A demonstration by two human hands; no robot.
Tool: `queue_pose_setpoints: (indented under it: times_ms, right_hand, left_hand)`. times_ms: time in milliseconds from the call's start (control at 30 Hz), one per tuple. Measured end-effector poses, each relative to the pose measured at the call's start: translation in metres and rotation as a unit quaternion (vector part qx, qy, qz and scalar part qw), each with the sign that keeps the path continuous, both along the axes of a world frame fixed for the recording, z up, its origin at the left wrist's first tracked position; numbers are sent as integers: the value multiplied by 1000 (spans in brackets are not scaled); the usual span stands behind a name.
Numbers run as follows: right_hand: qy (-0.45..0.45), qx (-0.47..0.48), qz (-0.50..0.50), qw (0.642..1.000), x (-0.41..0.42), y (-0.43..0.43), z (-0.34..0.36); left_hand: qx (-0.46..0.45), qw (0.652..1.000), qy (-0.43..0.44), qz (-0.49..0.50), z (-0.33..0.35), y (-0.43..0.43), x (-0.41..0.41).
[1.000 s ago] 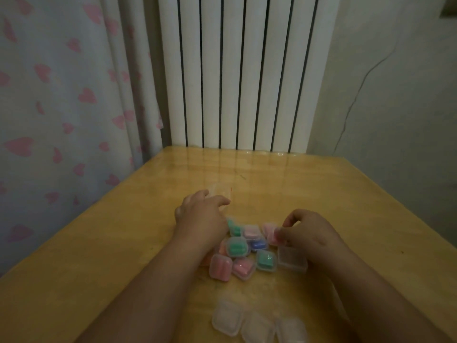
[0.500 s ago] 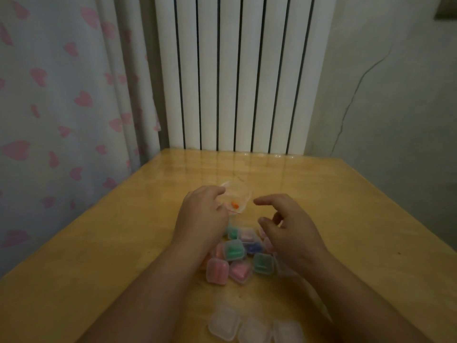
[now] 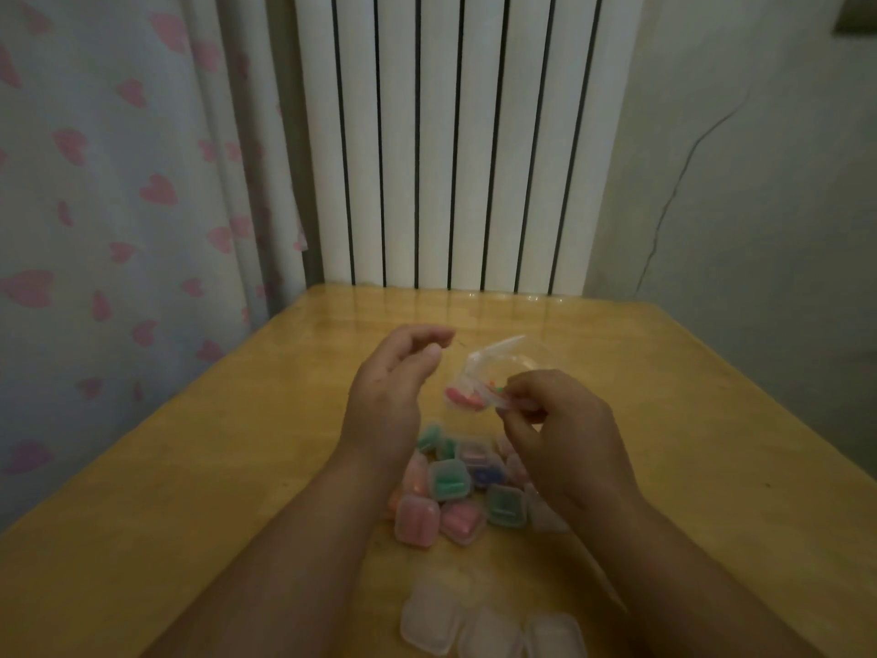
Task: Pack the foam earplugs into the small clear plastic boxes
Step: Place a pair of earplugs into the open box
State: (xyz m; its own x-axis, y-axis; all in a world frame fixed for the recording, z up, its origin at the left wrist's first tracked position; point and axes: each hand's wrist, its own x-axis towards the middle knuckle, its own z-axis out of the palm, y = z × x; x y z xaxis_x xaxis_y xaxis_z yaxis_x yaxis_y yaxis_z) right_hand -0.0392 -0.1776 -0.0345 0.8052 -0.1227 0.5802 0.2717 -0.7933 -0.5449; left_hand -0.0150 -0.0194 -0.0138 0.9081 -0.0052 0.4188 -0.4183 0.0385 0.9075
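pinching one clear bag point(image 3: 493, 360) of earplugs point(image 3: 462, 398), right grip point(image 3: 564, 439); left grip point(image 3: 389, 396) slack, empty; three empty boxes point(image 3: 491, 634)

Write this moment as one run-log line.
left hand holds nothing | right hand pinches earplug bag | filled boxes clustered | empty boxes untouched

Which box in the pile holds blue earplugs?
The blue box, just right of the green box at mid-pile; the rest look pink or green.

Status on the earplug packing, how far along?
Done: a cluster of filled boxes sits mid-table. In hand: right hand pinches a clear bag with loose earplugs; left hand holds nothing. Left: three empty boxes at the near edge.
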Motion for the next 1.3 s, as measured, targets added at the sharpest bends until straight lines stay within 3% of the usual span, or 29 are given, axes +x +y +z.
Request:
queue_pose_setpoints:
  times_ms: [133,267,467,667,1300]
  right_hand:
    - [-34,5,19,999,-2,-1,2]
    - [-35,-6,51,998,-2,0,0]
    - [0,102,97,990,-6,5,3]
    - [5,32,14,999,-8,4,7]
    - [60,100,8,993,-10,10,10]
  left_hand:
    - [-30,991,126,44,-4,2,12]
    - [-114,954,274,-49,-9,-1,17]
    - [-158,945,252,-137,-11,-2,17]
    - [-112,953,236,-151,-10,-5,14]
    - [-17,976,174,-128,-12,-5,12]
